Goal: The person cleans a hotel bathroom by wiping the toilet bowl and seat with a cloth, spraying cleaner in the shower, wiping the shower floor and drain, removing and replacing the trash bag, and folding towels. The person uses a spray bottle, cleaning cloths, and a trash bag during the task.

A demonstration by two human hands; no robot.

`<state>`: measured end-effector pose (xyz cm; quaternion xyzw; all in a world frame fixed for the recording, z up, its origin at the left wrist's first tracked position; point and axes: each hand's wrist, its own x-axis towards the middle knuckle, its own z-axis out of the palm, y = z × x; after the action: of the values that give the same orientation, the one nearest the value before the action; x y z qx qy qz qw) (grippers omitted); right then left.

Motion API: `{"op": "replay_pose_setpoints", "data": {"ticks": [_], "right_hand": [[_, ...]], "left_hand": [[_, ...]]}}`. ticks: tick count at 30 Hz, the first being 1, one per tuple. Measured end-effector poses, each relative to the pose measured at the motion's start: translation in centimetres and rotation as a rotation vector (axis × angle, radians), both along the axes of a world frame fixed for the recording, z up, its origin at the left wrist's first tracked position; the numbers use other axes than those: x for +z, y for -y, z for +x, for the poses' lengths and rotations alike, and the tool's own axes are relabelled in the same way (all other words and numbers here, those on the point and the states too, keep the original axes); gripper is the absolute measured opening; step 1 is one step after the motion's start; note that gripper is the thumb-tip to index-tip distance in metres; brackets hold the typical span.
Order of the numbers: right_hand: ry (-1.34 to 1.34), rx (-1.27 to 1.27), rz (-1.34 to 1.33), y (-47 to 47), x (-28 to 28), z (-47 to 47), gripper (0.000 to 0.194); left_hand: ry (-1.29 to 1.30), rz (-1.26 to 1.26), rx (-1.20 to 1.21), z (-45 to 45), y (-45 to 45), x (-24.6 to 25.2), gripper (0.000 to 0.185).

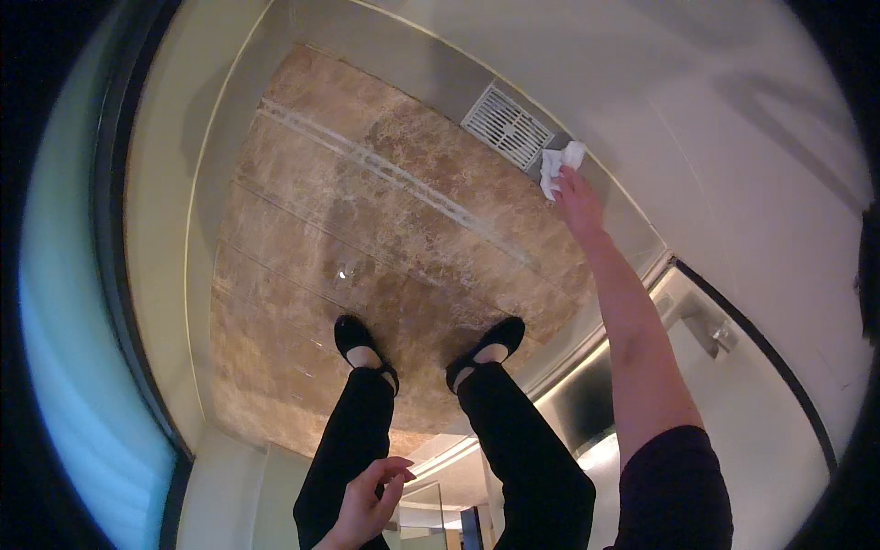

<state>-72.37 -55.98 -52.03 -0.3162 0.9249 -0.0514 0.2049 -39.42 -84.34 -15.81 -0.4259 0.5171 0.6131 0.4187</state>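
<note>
With the arm stretched far forward, my right hand [579,201] grips a crumpled white cloth [552,173]. The cloth lies against the grey lower wall band, beside the right end of a white slatted vent grille [507,127]. My left hand [372,496] hangs in front of my left thigh, fingers loosely curled and apart, with nothing in it. Brown mottled floor tiles [412,227] lie between my feet and the grille.
My black shoes [354,335] stand on the tiles. At the right is a glass panel [722,392] with a metal fitting [720,338] and dark edging. A pale wall and a dark-framed blue-lit pane [75,330] are at the left.
</note>
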Motion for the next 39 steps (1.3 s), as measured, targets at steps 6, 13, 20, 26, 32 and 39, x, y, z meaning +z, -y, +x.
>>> {"op": "replay_pose_setpoints", "data": {"ticks": [6, 13, 20, 26, 32, 39], "right_hand": [[0.008, -0.255, -0.219, 3.7, 1.1, -1.3, 0.037], [-0.091, -0.502, -0.566, 5.9, 0.5, -2.7, 0.04], [-0.261, -0.076, -0.356, 9.2, -3.4, -3.2, 0.046], [-0.057, -0.417, -0.379, 5.1, -1.7, -1.3, 0.037], [-0.24, -0.338, -0.293, 8.0, -1.2, -1.3, 0.033], [-0.186, -0.37, 0.067, 10.9, 0.1, -2.6, 0.027]], "left_hand": [[0.041, 0.043, 0.028, -0.4, -0.4, -0.2, 0.02], [-0.213, 0.023, -0.192, -3.3, 0.4, -4.2, 0.02], [-1.031, -0.448, -0.769, -19.1, 2.3, -23.1, 0.014], [-1.221, -0.893, -1.004, -33.4, 1.6, -31.9, 0.029], [-1.138, -1.049, -1.261, -36.3, -0.5, -35.7, 0.044], [-1.154, -1.138, -1.372, -37.7, -1.2, -35.4, 0.051]]}}
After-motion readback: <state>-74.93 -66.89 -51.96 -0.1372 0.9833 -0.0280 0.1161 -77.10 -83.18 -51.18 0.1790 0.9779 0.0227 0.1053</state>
